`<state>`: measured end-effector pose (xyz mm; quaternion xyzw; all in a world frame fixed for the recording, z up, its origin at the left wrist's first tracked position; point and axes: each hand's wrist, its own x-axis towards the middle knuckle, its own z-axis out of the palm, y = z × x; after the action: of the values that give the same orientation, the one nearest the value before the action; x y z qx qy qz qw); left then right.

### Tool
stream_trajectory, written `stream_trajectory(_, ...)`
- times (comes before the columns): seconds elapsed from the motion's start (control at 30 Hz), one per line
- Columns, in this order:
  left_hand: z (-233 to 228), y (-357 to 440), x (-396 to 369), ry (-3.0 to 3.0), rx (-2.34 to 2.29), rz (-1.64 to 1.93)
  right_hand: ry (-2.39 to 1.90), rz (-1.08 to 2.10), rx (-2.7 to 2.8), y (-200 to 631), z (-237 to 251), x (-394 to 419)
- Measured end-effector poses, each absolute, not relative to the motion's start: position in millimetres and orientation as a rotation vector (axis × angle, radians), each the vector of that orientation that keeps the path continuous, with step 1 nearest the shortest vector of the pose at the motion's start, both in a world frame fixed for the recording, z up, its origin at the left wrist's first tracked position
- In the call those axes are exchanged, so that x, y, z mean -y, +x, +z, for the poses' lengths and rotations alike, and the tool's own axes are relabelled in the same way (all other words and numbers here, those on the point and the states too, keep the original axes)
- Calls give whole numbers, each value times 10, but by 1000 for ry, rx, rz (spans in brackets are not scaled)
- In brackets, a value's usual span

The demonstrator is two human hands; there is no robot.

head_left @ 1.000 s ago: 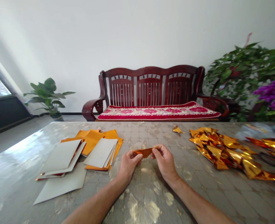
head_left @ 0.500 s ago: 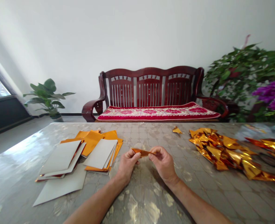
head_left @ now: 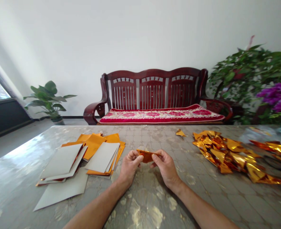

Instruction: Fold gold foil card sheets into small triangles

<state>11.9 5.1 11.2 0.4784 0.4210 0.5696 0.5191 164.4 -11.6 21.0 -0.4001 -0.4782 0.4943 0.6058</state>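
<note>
Loose sheets (head_left: 83,159) — grey and orange, fanned over one another — lie on the bench (head_left: 154,206) to the left, and a heap of folded gold pieces (head_left: 228,152) lies to the right, with one stray piece (head_left: 180,133) behind. Between them the left hand (head_left: 129,167) and right hand (head_left: 167,167) each have a grip pinched shut on a small gold foil piece (head_left: 147,156), held just above the bench. Beyond stands a wooden settee (head_left: 154,95) — plants either side.
</note>
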Motion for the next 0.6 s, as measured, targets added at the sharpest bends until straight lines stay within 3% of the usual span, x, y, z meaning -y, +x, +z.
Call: stream_trajectory(0.6, 107, 96, -40, 1225, -1101, 1505, -912, 1152, 1111, 1614, 258, 164)
